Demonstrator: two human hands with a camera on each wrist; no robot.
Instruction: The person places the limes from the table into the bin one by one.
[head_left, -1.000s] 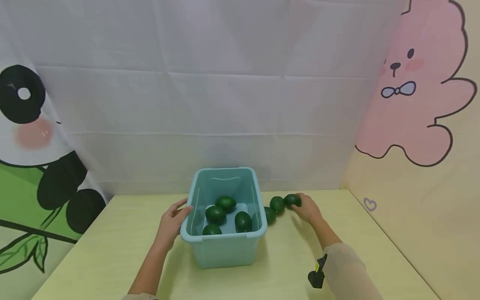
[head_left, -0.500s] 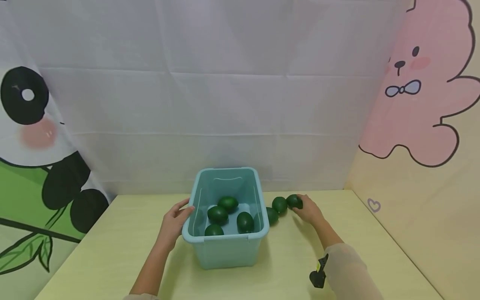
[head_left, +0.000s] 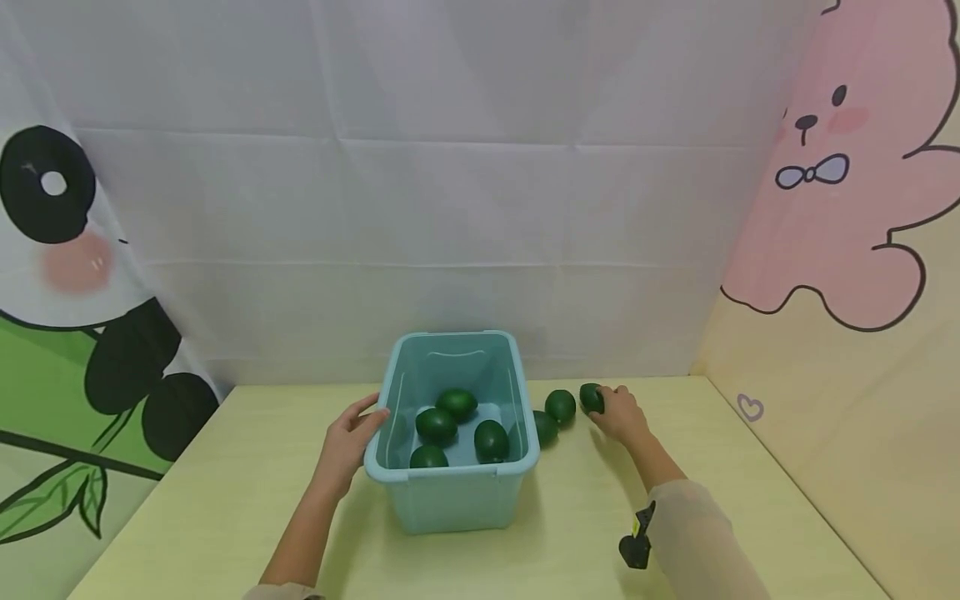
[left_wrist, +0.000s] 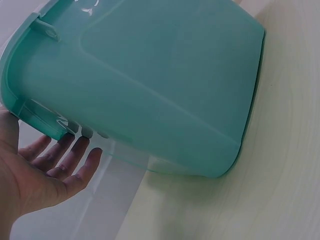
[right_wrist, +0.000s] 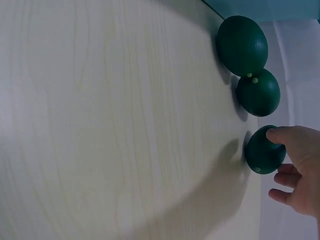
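Note:
A light teal plastic bin [head_left: 463, 500] stands on the table, holding several dark green avocados [head_left: 492, 440]. At its left side, my left hand [head_left: 347, 446] holds the rim, thumb over the top edge and fingers beneath it in the left wrist view. Right of the bin, my right hand [head_left: 621, 415] grips one glossy avocado [right_wrist: 265, 150] between thumb and fingers, on or just above the tabletop. Two more avocados lie between that one and the bin, a middle avocado [right_wrist: 258, 92] touching the one nearest the bin [right_wrist: 242, 46].
The pale wood-grain table [head_left: 225, 500] ends at a white cloth backdrop [head_left: 450, 208] behind the bin. A cream wall with a pink bear drawing [head_left: 817, 225] rises on the right, and a panda picture [head_left: 75, 275] hangs at the left.
My right hand has shifted slightly right with its avocado, and a gap now shows between it and the middle one. The left hand stays at the bin's rim.

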